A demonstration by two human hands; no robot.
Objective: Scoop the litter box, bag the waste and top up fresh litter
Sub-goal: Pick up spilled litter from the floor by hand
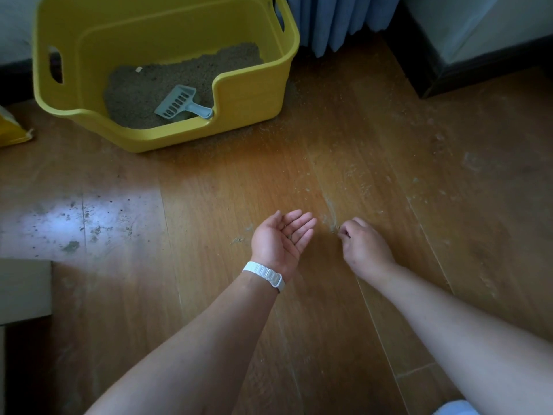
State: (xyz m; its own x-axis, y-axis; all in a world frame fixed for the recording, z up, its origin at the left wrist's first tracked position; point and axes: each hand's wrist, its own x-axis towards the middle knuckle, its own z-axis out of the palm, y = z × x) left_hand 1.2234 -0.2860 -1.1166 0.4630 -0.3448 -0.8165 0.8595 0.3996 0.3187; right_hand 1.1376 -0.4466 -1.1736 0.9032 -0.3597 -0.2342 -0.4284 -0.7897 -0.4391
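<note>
A yellow litter box [248,94] stands on the wooden floor at the upper left, partly filled with beige litter [143,85]. A pale blue slotted scoop [179,103] lies in the litter, its handle against the low front opening. My left hand [281,238] is held palm up above the floor, fingers apart, with a few litter grains in the palm. My right hand [363,247] is just to its right, fingertips pinched together at a thin line of spilled litter [330,217] on the floor.
Scattered litter grains and dust lie on the floor in front of the box and to the right. A yellow bag corner [13,130] shows at the left edge. A blue curtain [332,22] hangs behind the box. A dark baseboard [478,67] runs at the upper right.
</note>
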